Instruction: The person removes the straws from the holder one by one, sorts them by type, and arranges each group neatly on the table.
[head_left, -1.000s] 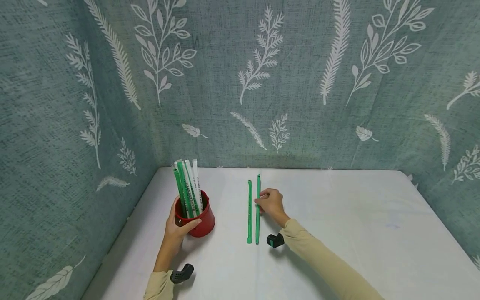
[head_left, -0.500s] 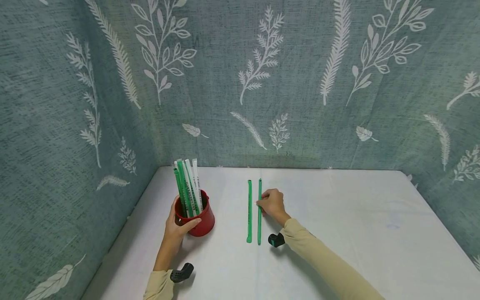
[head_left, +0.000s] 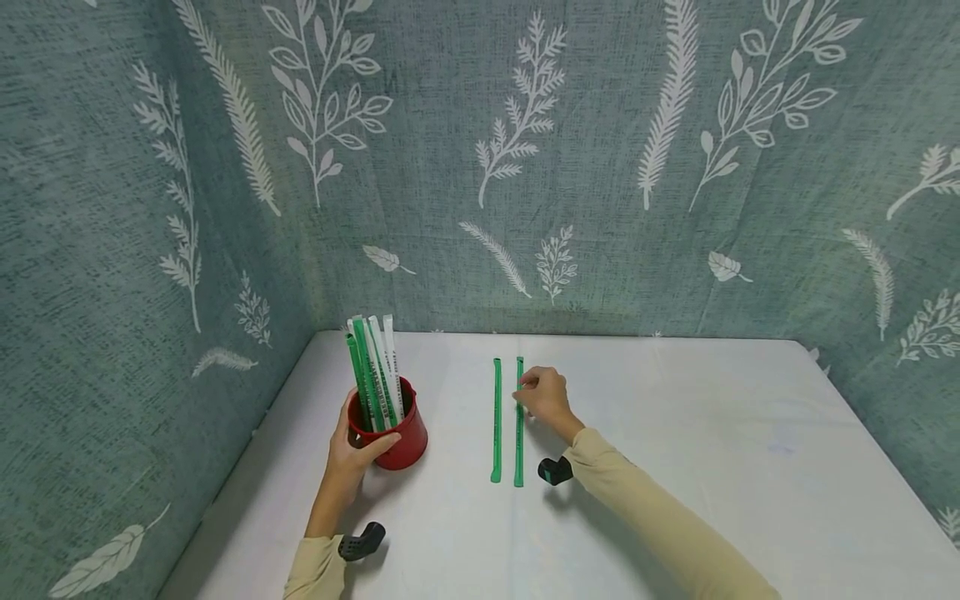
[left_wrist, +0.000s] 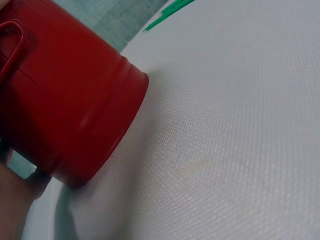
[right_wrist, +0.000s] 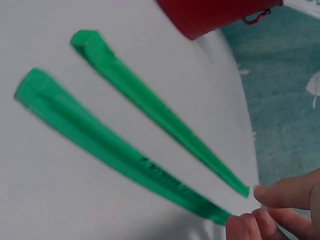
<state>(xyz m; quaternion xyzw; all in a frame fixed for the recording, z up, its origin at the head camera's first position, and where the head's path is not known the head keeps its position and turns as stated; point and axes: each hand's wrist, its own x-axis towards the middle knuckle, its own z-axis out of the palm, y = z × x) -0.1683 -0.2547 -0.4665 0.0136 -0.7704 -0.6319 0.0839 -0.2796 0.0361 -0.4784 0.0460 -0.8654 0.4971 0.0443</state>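
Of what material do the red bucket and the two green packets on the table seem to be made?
Red bucket: probably painted metal, smooth with soft sheen, judging by its ridged base and wire-like loop; plastic remains possible. Green packets: thin paper or plastic film, fairly matte, with flattened crimped ends; I cannot tell which.

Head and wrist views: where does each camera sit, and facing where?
Head: on the head, facing forward and down at table; left hand, right hand, sleeves show.
Left wrist: worn there, faces red bucket; left hand partly shows.
Right wrist: worn there, faces two green sticks; right hand partly shows.
Wrist views share the bucket.
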